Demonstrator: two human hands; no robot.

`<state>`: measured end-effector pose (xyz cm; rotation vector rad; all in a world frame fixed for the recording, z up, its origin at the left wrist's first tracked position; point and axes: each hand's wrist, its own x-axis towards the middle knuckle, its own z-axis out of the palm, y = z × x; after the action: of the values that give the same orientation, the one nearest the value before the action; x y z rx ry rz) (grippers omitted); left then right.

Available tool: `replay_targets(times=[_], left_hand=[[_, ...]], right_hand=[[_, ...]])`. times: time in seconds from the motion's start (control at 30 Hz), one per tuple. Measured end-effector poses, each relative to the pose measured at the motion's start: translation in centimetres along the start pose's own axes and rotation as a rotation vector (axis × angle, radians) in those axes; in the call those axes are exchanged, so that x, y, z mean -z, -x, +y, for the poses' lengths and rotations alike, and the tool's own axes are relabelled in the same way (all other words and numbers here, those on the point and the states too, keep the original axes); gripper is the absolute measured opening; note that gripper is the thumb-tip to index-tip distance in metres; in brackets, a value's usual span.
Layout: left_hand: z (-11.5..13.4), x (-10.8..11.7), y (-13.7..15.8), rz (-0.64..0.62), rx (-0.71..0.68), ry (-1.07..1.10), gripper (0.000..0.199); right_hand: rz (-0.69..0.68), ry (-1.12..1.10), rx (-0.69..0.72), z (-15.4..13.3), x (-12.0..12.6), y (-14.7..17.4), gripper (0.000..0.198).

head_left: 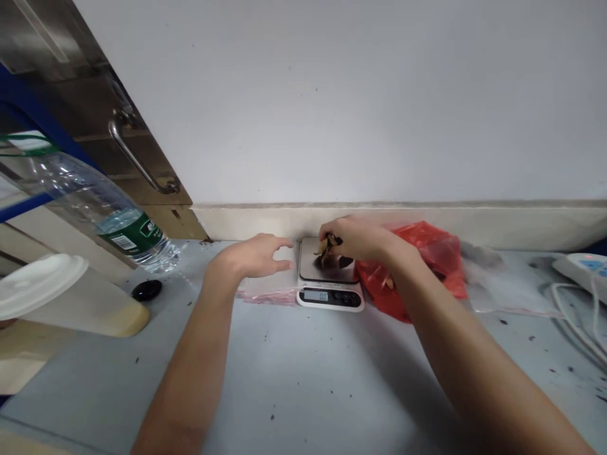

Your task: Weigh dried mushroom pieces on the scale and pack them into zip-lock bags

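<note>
My right hand point(353, 236) is closed on some dried, curled brown-and-tan pieces point(326, 248), just over the metal plate of a small white digital scale point(308, 270). Whether the pieces rest on the plate I cannot tell. The scale's display seems to read 0.0. Left of the scale, my left hand point(253, 256) hovers with thumb and fingers apart, holding nothing. Beneath it lie clear plastic bags point(270, 294) with pinkish edges. A red plastic bag point(439, 253) with a few similar pieces inside sits right of the scale, partly behind my right forearm.
A water bottle point(118, 215), a lidded plastic tub point(85, 297) and a black round object point(147, 290) stand on the left. At right are another clear bag point(507, 291) and a white device point(583, 268) with a cable. A wall point(355, 114) rises behind; dark crumbs dot the grey table.
</note>
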<state>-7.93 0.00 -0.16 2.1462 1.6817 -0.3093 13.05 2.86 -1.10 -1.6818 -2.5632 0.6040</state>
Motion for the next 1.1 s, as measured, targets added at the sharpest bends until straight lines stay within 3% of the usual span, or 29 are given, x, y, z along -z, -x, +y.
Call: replay_targets(times=[0.23, 0.4, 0.6, 0.7, 0.87, 1.1], left_hand=[[2.2, -1.1, -0.9, -0.023, -0.100, -0.037, 0.067], [3.5, -1.8, -0.9, 0.031, -0.089, -0.081, 0.060], [4.5, -3.0, -1.8, 0.159, -0.096, -0.088, 0.062], [4.2, -3.0, -2.3, 0.180, -0.101, -0.086, 0.064], [2.5, -1.7, -2.0, 0.068, -0.160, 0.014, 0.075], [0.3, -0.2, -0.7, 0.010, -0.088, -0.003, 0.080]], right_hand=[[0.013, -0.025, -0.018, 0.3, -0.6, 0.7, 0.054], [0.043, -0.092, -0.002, 1.4, -0.3, 1.3, 0.038], [0.086, -0.124, 0.025, 3.3, 0.1, 1.7, 0.047], [0.088, -0.129, 0.049, 3.8, 0.5, 2.2, 0.036], [0.068, -0.138, 0.099, 4.3, 1.1, 2.8, 0.027], [0.075, -0.107, 0.017, 3.8, 1.1, 3.1, 0.050]])
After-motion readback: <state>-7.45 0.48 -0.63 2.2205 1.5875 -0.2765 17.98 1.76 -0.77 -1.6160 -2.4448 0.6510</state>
